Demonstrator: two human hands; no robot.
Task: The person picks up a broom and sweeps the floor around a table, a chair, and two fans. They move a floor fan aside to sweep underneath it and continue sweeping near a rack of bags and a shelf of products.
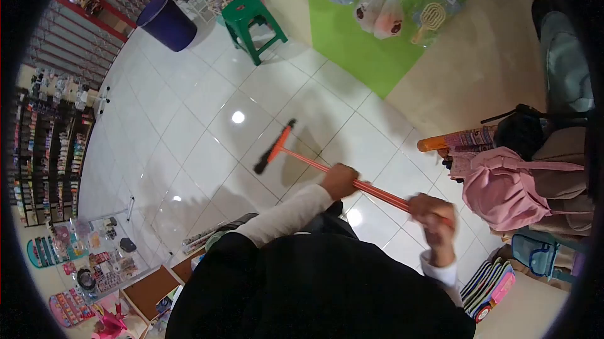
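Note:
An orange-handled broom (308, 161) slants across the white tiled floor (207, 118), its dark-bristled head toward the middle of the view. My left hand (340, 181) is closed around the handle partway along it. Near the handle's upper end, to the right, my right hand (434, 214) also grips it, slightly blurred. The broom head is at or close to the floor; contact cannot be made out.
A green stool (246, 18) and a purple bin (168, 23) stand at the top left. Display racks (50, 150) line the left side. On the right hang pink bags (503, 188). An open box (148, 292) lies at lower left.

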